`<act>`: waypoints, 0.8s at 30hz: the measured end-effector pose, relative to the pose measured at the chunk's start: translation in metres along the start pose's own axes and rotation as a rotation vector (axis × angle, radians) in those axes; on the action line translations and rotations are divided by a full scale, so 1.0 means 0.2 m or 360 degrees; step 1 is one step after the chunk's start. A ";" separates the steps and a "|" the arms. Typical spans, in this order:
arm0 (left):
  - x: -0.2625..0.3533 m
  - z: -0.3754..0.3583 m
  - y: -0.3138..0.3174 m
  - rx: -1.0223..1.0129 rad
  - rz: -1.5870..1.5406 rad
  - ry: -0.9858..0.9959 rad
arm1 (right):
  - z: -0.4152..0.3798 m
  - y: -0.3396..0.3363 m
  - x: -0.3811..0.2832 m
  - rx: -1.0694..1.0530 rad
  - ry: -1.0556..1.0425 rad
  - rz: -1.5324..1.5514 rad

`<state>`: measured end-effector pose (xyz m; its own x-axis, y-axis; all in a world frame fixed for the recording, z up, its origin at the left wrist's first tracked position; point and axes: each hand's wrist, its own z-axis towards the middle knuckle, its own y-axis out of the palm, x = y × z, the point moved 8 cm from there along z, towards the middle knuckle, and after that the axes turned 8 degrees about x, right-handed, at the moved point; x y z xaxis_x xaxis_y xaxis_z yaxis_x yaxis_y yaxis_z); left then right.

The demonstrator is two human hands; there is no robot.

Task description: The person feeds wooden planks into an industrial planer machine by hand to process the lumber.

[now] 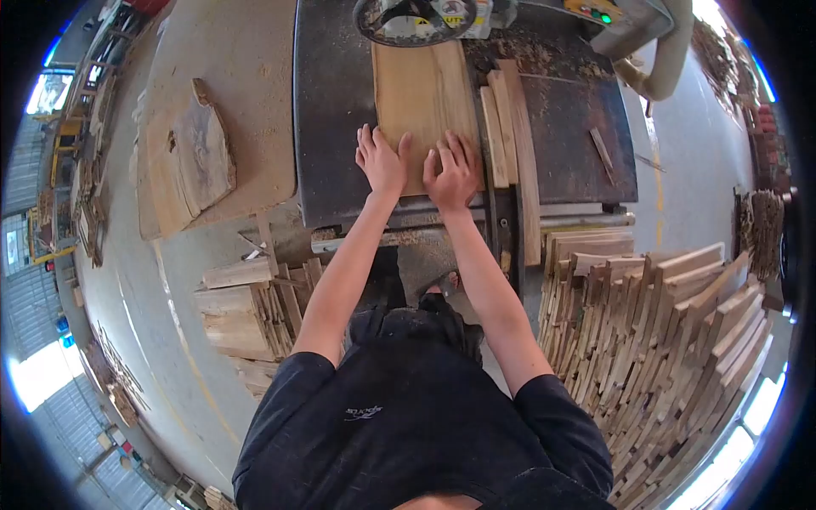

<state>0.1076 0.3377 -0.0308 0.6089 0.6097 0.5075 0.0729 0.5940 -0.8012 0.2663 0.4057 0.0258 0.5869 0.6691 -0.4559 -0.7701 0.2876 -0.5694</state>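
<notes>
A wide light-brown board (425, 93) lies flat on the dark metal machine table (336, 110), its far end under the machine's guard (415, 24). My left hand (382, 161) rests on the board's left edge near its front end, fingers spread. On the right part of the same end lies my right hand (453, 172), fingers apart and pointing away from me. Just right of the board, narrow wood strips (503, 127) lie lengthwise beside a rail.
At the left, a side table (255, 93) carries a rough-edged slab (200, 157). Stacked boards (242, 319) stand below it. A large pile of cut strips (646, 340) fills the lower right. A thin offcut (603, 153) lies on the machine table's right part.
</notes>
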 end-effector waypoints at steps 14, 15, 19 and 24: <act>-0.09 0.43 0.07 0.0038 -0.1099 -0.0244 | 0.43 0.39 0.02 0.0176 -0.0140 0.0188; -0.08 0.40 0.04 0.0052 -0.1071 -0.0105 | 0.45 0.41 0.02 0.0185 -0.0165 0.0202; -0.05 0.27 -0.12 -0.0066 -0.1084 0.0359 | 0.56 0.49 0.00 0.0231 -0.0271 0.0201; -0.03 0.22 -0.21 -0.0245 -0.1064 0.0515 | 0.66 0.63 0.04 0.0002 -0.0237 0.0006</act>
<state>0.0662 0.3315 0.0138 0.5958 -0.0532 0.8014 0.6030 0.6887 -0.4026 0.1405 0.5374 0.0410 0.5404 0.7646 -0.3512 -0.7726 0.2855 -0.5671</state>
